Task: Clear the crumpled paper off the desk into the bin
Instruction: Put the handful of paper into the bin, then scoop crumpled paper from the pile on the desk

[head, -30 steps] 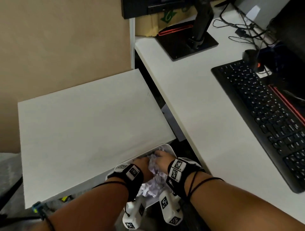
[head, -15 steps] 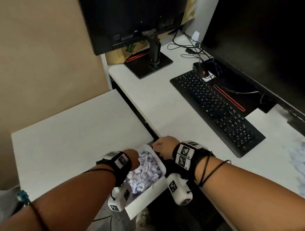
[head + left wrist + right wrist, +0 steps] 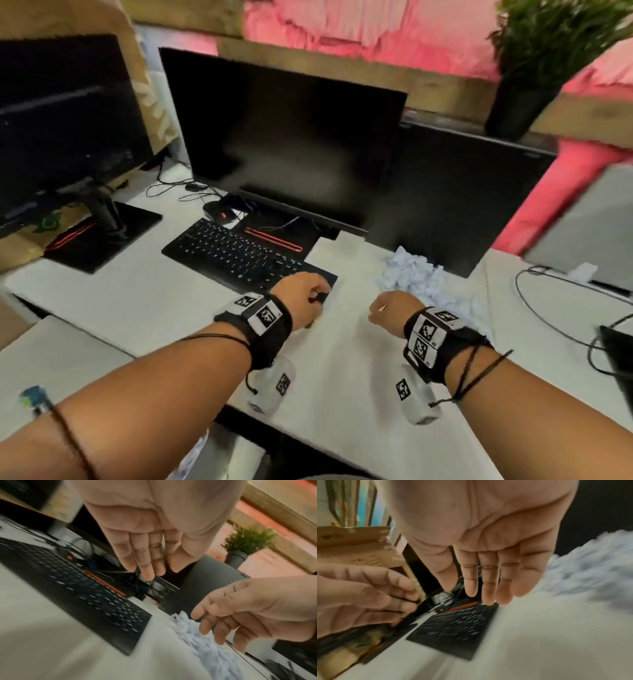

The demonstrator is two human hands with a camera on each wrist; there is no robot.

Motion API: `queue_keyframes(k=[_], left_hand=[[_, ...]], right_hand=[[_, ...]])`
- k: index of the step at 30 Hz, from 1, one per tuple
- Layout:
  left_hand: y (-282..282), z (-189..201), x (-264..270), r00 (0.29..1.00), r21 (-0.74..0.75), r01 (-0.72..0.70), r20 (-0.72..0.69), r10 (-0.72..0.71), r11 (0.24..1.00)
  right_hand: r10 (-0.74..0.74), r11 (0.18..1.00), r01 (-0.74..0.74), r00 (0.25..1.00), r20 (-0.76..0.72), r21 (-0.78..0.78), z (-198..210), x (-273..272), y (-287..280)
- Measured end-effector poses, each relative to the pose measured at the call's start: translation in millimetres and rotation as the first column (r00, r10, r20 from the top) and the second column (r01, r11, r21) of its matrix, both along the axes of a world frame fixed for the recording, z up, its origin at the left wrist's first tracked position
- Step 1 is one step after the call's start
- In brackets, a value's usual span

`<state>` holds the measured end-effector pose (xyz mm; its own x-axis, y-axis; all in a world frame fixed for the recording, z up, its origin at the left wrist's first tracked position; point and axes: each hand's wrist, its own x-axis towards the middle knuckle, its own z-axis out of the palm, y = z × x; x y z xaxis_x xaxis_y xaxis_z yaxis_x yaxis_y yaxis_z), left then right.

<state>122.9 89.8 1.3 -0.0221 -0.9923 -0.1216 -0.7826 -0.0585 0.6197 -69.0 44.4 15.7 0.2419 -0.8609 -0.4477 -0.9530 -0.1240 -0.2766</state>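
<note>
Both hands are holding nothing right now. The left hand (image 3: pixel 301 301) is hanging over the near right corner of the keyboard (image 3: pixel 239 255), with its fingers (image 3: pixel 145 561) loose and straight. The right hand (image 3: pixel 390 310) is hanging just to the right of it, fingers loose too, over the bare white desk (image 3: pixel 164 305).

The crumpled paper (image 3: pixel 416 279) is lying in a heap on the desk, just past the right hand, in front of the dark monitor (image 3: pixel 284 144). The heap is stretching from far left to near right. No bin is showing in any view.

To do this well, both hands should be cupping the heap from its two ends and squeezing gently, so no small bits are falling away.
</note>
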Motion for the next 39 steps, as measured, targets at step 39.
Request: queue_keyframes(k=[39], left_hand=[[-85, -49, -156, 0.866, 0.389, 0.377, 0.174, -0.469, 0.841]], right_hand=[[-0.246, 0.968, 0.243, 0.968, -0.046, -0.055, -79, -185, -14]])
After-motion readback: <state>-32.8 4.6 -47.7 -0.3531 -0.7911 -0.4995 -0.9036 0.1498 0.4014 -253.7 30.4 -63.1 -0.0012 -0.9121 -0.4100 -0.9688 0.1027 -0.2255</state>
